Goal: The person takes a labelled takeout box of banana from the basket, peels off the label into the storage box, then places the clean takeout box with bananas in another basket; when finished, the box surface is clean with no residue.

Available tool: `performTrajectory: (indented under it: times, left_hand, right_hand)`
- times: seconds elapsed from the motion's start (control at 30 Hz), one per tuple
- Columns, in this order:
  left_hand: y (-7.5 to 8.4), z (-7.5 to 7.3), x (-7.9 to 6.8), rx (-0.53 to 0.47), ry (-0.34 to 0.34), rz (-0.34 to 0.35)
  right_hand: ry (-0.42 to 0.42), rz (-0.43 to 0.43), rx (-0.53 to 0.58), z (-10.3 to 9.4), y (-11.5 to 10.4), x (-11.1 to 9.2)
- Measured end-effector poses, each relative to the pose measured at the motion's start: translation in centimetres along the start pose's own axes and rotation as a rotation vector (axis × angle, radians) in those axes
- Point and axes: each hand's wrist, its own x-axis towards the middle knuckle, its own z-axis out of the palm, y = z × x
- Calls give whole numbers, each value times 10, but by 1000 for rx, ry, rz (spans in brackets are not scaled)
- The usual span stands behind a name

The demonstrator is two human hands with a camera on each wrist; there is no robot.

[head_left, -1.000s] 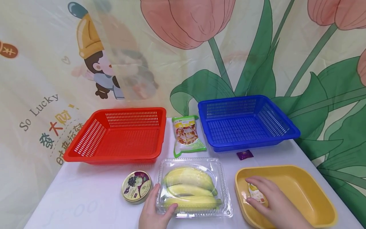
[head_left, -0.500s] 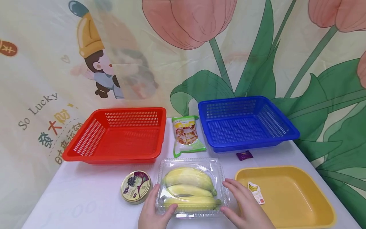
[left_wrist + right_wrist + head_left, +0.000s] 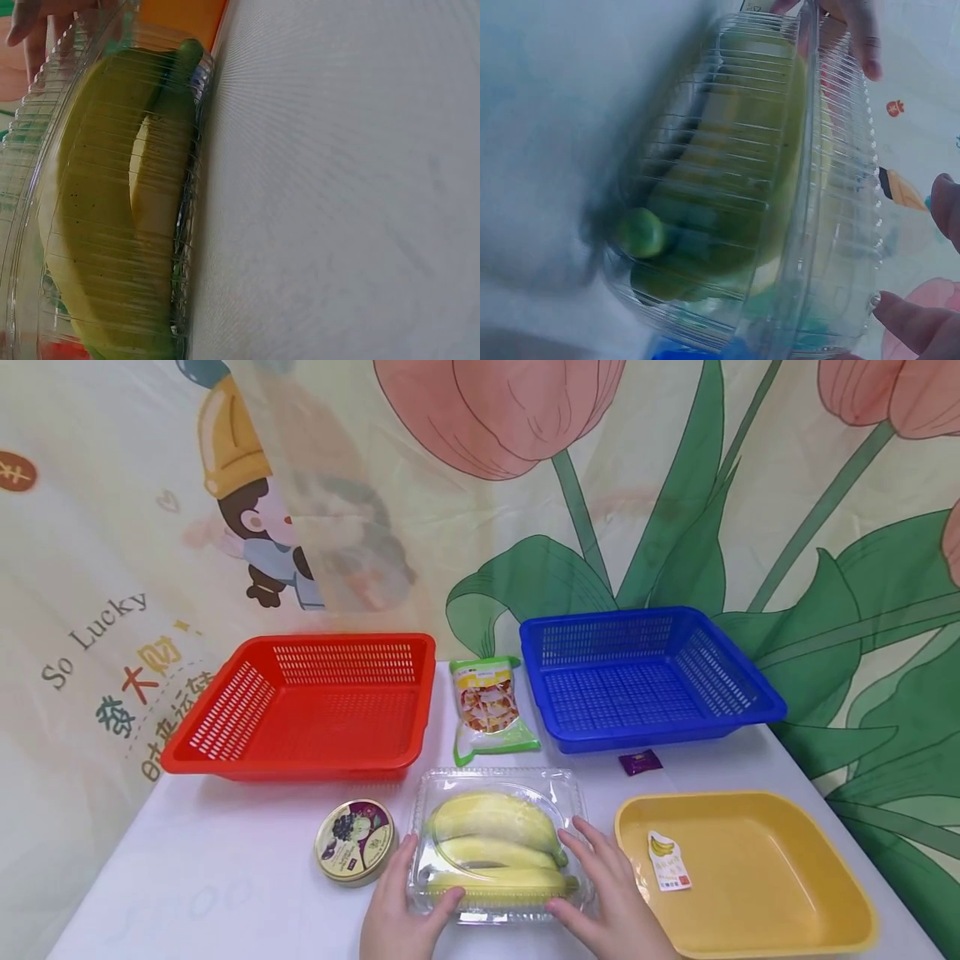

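A clear lidded plastic box (image 3: 498, 785) of bananas (image 3: 495, 852) sits on the white table at the front middle. My left hand (image 3: 401, 902) holds its left front corner, fingers along the side and thumb over the front edge. At the opposite corner is my right hand (image 3: 611, 893), its thumb and fingers spread apart. In the right wrist view one right fingertip (image 3: 881, 304) is at the box rim and the other digit stands off it. Stem ends and banana sides show through the box wall (image 3: 112, 187) in the left wrist view.
A round tin (image 3: 354, 842) lies left of the box. Behind stand a red basket (image 3: 345, 727), a green-edged food packet (image 3: 491, 706) and a blue basket (image 3: 622, 693). A purple wrapped candy (image 3: 641, 762) lies before a yellow tray (image 3: 780, 868), which holds a banana-print card (image 3: 667, 860).
My right hand has moved left, out from over the yellow tray to the box's right front corner. The banana card lies uncovered in the tray. My left hand has stayed at the box.
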Motion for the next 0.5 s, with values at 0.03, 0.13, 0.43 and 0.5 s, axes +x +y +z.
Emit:
performTrajectory:
  times: [0.03, 0.13, 0.43, 0.5]
  left_hand:
    - [0, 0, 0, -3, -1, -3]
    - [0, -1, 1, -13, -9, -19]
    - [3, -3, 2, -82, -74, -94]
    - [2, -3, 2, -87, -80, -80]
  right_hand:
    - [-2, 14, 13, 1, 0, 0]
    - [-8, 58, 36, 4, 1, -2]
    - [-24, 70, 38, 12, 10, -7]
    - [-38, 85, 41, 12, 11, -7]
